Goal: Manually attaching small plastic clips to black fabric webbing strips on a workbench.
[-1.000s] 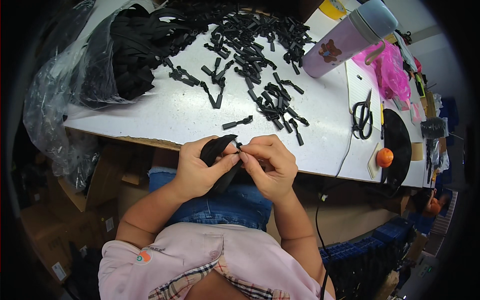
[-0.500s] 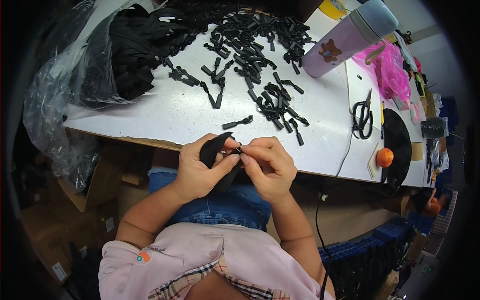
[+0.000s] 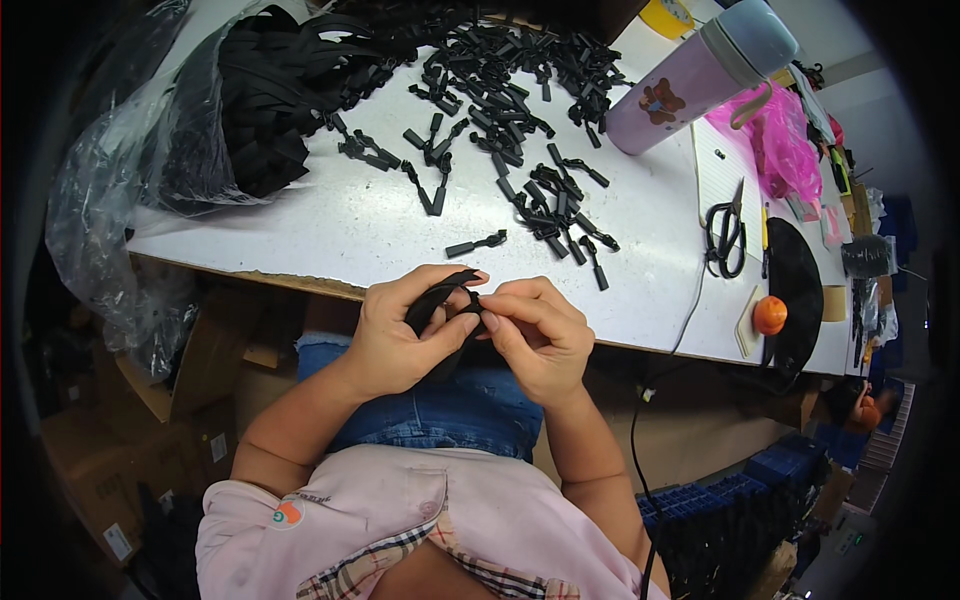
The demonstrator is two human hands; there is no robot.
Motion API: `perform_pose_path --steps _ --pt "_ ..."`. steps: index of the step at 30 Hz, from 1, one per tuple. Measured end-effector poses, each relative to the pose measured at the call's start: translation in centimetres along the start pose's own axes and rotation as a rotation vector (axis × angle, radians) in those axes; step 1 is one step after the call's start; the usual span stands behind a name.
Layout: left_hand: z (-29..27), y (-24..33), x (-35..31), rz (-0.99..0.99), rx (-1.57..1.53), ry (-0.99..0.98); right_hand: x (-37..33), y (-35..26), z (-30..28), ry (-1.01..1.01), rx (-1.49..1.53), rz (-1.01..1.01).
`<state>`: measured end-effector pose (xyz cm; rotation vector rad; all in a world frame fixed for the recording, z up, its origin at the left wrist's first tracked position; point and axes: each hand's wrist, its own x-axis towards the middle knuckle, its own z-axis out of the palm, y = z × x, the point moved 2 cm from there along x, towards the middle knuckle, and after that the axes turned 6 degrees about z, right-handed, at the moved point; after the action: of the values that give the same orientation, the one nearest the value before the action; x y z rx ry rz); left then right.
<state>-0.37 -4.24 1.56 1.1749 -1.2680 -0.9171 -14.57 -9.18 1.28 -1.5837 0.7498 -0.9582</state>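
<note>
Just off the table's front edge, my left hand [image 3: 398, 325] is closed around a looped black zipper tape [image 3: 432, 300], part of which hangs down below the fingers. My right hand [image 3: 545, 335] pinches the tape's end between thumb and fingertips, close against the left fingertips. Whether a small slider sits in that pinch is hidden by the fingers. Beyond my hands, one black zipper slider with a long pull [image 3: 475, 245] lies by itself. Farther back spreads a loose heap of the same black sliders [image 3: 500, 110].
A clear plastic bag [image 3: 185, 130] of black tapes [image 3: 265, 110] spills over the left side. On the right are a lilac bottle [image 3: 665, 95], black-handled scissors [image 3: 724, 238], a pink plastic bag [image 3: 785, 140] and an orange round object [image 3: 769, 315]. A black cable [image 3: 638, 450] hangs off the edge.
The black tape in my left hand has shifted into a more open, arched loop. Both hands stay in nearly the same place, still pinching together.
</note>
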Motion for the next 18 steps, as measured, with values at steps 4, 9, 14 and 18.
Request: perform_pose_path --steps 4,9,14,18 --pt "-0.1 0.0 0.0 -0.008 -0.014 -0.006 0.2 -0.7 -0.2 -0.012 -0.250 -0.189" --pt "0.2 -0.3 -0.1 0.012 -0.085 0.063 -0.2 0.1 0.9 0.140 0.164 0.076" --pt "0.2 -0.8 -0.1 0.164 -0.073 0.073 -0.6 0.4 1.5 0.087 0.288 0.112" --pt "0.6 -0.2 0.1 0.035 -0.392 0.103 -0.4 0.6 1.4 0.037 0.424 0.195"
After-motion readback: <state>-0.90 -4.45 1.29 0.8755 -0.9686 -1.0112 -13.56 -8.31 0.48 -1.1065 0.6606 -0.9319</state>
